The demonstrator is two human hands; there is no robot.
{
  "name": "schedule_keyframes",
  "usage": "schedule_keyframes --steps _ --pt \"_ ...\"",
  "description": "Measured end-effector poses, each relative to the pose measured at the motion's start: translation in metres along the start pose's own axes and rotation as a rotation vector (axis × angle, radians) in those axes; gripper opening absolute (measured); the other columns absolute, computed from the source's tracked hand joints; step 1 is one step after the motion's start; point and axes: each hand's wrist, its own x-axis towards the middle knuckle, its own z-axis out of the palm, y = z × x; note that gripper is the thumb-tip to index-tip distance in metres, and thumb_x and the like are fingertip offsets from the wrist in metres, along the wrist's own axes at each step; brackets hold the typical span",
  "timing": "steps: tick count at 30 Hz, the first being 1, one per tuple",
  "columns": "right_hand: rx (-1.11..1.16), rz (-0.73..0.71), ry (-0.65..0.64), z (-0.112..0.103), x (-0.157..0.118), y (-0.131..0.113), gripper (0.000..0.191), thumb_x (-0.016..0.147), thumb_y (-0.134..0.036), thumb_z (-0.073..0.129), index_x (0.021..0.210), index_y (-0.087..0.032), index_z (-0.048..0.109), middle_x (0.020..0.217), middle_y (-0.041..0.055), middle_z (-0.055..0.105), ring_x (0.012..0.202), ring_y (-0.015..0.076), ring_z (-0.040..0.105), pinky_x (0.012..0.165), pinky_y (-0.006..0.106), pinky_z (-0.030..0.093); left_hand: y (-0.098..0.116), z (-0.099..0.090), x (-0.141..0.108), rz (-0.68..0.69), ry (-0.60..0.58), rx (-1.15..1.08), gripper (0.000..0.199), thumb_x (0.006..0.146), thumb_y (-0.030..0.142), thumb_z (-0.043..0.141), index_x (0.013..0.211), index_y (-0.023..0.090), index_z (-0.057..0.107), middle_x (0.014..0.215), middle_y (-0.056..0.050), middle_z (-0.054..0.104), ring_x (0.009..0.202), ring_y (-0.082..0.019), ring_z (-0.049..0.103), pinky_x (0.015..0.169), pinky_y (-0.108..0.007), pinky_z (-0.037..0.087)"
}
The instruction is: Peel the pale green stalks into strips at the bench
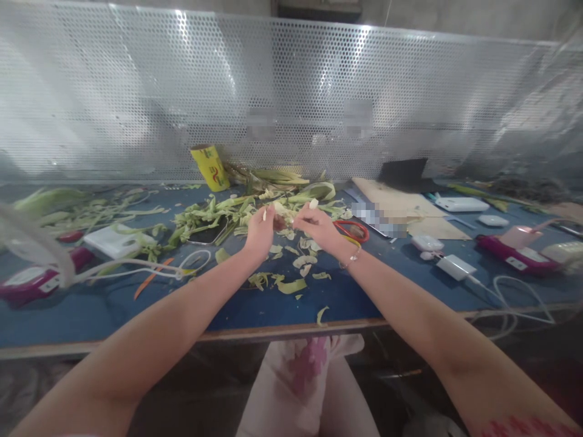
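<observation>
My left hand (261, 232) and my right hand (316, 227) are close together above the middle of the blue table, fingers bent inward and closed. Between the fingertips is a small pale plant piece (283, 213), partly hidden, its kind unclear. Below the hands lie several pale green peelings (294, 286) and curled white-green scraps (303, 261). Behind and to the left spreads a heap of green leaves and stalks (200, 217). Red scissor-like handles (353, 229) rest by my right wrist.
A yellow tube (210, 168) leans by the perforated metal panel (291, 91). A dark phone (209, 232) lies among the leaves. White chargers (455, 266), cables, purple power strips (517, 254) and brown cardboard (405, 203) occupy the sides. The table's front edge (291, 331) is near my lap.
</observation>
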Motion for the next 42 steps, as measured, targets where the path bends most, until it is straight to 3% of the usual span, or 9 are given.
schedule_keyframes --steps 6,16,21,25,27,30,33,38,42 --pt "-0.054 0.0 -0.096 -0.004 -0.001 0.003 0.027 0.076 -0.039 0.057 0.06 -0.017 0.056 0.06 -0.0012 0.045 0.061 0.0124 0.042 0.065 0.03 0.036 0.004 0.0 0.002 -0.034 0.052 -0.034 0.032 0.08 0.043 0.049 0.06 0.018 0.043 0.055 0.001 0.053 0.049 -0.011 0.051 0.057 -0.027 0.047" --pt "-0.125 -0.07 -0.049 -0.002 -0.001 0.005 0.026 0.077 -0.034 0.058 0.056 -0.019 0.056 0.057 -0.0005 0.047 0.071 0.0154 0.044 0.079 0.034 0.037 0.013 0.0 0.005 -0.154 0.1 -0.135 0.031 0.078 0.038 0.05 0.057 0.018 0.041 0.052 0.001 0.051 0.043 -0.009 0.046 0.05 -0.026 0.04" --pt "-0.082 -0.078 -0.018 -0.008 -0.003 0.006 0.027 0.075 -0.033 0.057 0.052 -0.02 0.051 0.057 -0.0004 0.041 0.075 0.0165 0.042 0.079 0.033 0.035 0.012 -0.01 0.012 -0.133 0.006 -0.042 0.021 0.067 0.033 0.057 0.058 0.017 0.048 0.056 0.001 0.05 0.043 -0.007 0.037 0.044 -0.023 0.031" --pt "0.153 -0.029 -0.007 -0.014 0.0 0.013 0.03 0.068 -0.034 0.056 0.048 -0.021 0.039 0.054 -0.0021 0.031 0.077 0.017 0.043 0.081 0.033 0.034 0.018 -0.012 0.012 -0.131 -0.026 -0.044 0.035 0.075 0.046 0.043 0.069 0.016 0.059 0.079 -0.006 0.062 0.065 -0.012 0.052 0.054 -0.023 0.039" --pt "0.255 -0.003 -0.014 -0.015 0.0 0.015 0.031 0.066 -0.035 0.056 0.048 -0.021 0.035 0.055 -0.0019 0.029 0.077 0.0174 0.042 0.079 0.032 0.034 0.02 -0.008 0.007 -0.17 -0.143 -0.065 0.04 0.076 0.05 0.042 0.075 0.016 0.062 0.082 -0.008 0.064 0.075 -0.016 0.056 0.061 -0.025 0.043" --pt "0.35 0.018 -0.055 -0.017 0.0 0.013 0.031 0.065 -0.034 0.056 0.049 -0.021 0.034 0.056 -0.0021 0.026 0.073 0.0168 0.04 0.073 0.03 0.034 0.021 -0.002 -0.001 -0.273 -0.372 -0.098 0.035 0.072 0.049 0.051 0.076 0.016 0.063 0.076 -0.008 0.064 0.069 -0.017 0.056 0.061 -0.027 0.044" --pt "0.382 0.042 -0.064 -0.019 -0.002 0.01 0.027 0.063 -0.032 0.057 0.05 -0.021 0.036 0.058 -0.0021 0.028 0.07 0.0152 0.038 0.067 0.027 0.033 0.02 0.003 -0.008 -0.242 -0.357 -0.055 0.025 0.063 0.039 0.066 0.069 0.015 0.06 0.058 0.001 0.053 0.051 -0.009 0.045 0.048 -0.022 0.034" --pt "0.415 0.089 -0.045 -0.019 0.0 0.011 0.023 0.062 -0.03 0.056 0.051 -0.018 0.04 0.068 -0.0011 0.036 0.06 0.0097 0.032 0.058 0.025 0.032 0.017 0.001 -0.008 -0.16 -0.408 0.042 0.03 0.067 0.044 0.064 0.07 0.015 0.057 0.056 0.003 0.047 0.048 -0.006 0.039 0.046 -0.021 0.029" --pt "0.363 0.208 0.18 -0.012 0.005 0.011 0.022 0.066 -0.034 0.059 0.058 -0.018 0.045 0.076 -0.0002 0.042 0.067 0.0102 0.042 0.061 0.024 0.04 0.011 -0.001 -0.005 -0.081 -0.41 0.164 0.026 0.074 0.042 0.057 0.076 0.017 0.058 0.057 0.004 0.047 0.048 -0.006 0.039 0.047 -0.02 0.03"
